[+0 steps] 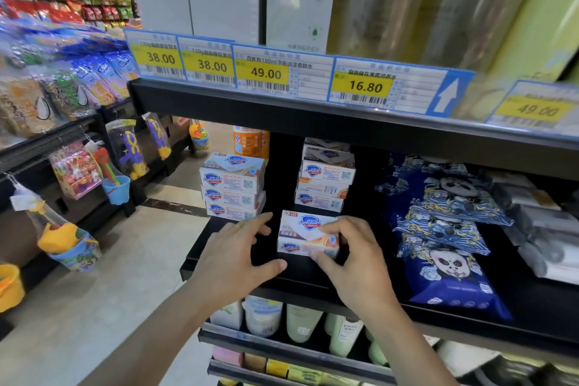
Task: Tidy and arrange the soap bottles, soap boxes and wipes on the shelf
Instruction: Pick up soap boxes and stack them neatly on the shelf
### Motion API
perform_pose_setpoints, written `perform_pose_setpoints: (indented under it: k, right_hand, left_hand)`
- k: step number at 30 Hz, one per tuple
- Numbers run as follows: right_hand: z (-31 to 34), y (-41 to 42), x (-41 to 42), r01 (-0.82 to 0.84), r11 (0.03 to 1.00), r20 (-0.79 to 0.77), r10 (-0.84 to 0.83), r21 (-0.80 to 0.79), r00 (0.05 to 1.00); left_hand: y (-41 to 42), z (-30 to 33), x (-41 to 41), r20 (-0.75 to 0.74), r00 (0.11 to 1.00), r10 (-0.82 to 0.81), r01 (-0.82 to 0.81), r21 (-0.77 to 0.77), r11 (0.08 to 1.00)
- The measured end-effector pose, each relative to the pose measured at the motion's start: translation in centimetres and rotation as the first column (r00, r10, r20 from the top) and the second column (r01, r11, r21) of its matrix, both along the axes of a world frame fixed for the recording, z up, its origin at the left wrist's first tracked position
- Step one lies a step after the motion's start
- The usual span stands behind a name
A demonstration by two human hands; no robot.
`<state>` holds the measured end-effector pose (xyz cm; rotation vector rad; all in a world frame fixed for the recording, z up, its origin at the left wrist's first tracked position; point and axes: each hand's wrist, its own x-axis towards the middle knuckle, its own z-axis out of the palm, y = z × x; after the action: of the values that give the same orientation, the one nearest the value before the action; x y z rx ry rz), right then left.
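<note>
Soap boxes fill the left half of the black shelf (pixel 200 257), and the tidying turns on one loose box near its front edge. Going left to right: a stack of three soap boxes (pixel 232 189) stands at the shelf's left end, square and upright, with an orange bottle (pixel 250 141) behind it. Below and in front of that stack the left hand (pixel 238 255) hovers with fingers spread and relaxed, holding nothing — its fingertips sit just left of the loose soap box (pixel 308 235), apart from it as far as I can tell. That box lies flat with its long axis running left to right, parallel to the shelf front. The right hand (pixel 354 255) pinches its right end, thumb on the front face and fingers over the top, so the right hand has it and the left is merely near. Behind the box a second stack of soap boxes (pixel 326 178) rises, less even, its upper boxes slightly skewed. Further right lie the blue panda-print wipes (pixel 445 229), overlapping and tilted, then grey packs (pixel 539 229) at the far right.

The gap between the two stacks lies straight behind the held box, so a push away from the person seems the likely next move — with the left hand ready to square its free end.
</note>
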<state>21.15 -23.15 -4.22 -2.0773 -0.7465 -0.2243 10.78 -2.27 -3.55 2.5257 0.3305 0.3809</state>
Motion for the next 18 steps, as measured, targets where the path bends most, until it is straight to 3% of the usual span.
perform_pose_setpoints:
  k: [5, 11, 18]
  right_hand:
    - [0.3, -0.8, -1.4, -0.123, 0.992, -0.073, 0.125, 0.032, 0.990]
    - [0.3, -1.1, -1.5, -0.110, 0.994, -0.145, 0.112, 0.024, 0.983]
    - [0.5, -1.3, -1.8, -0.138, 0.989, -0.211, 0.147, 0.058, 0.966]
  left_hand:
    - [-0.4, 0.2, 0.1, 0.010, 0.997, -0.079, 0.080, -0.051, 0.995]
    - [-0.4, -0.4, -0.7, 0.107, 0.988, -0.110, 0.127, -0.173, 0.977]
    - [-0.8, -0.4, -0.8, 0.116, 0.989, -0.094, 0.110, -0.147, 0.983]
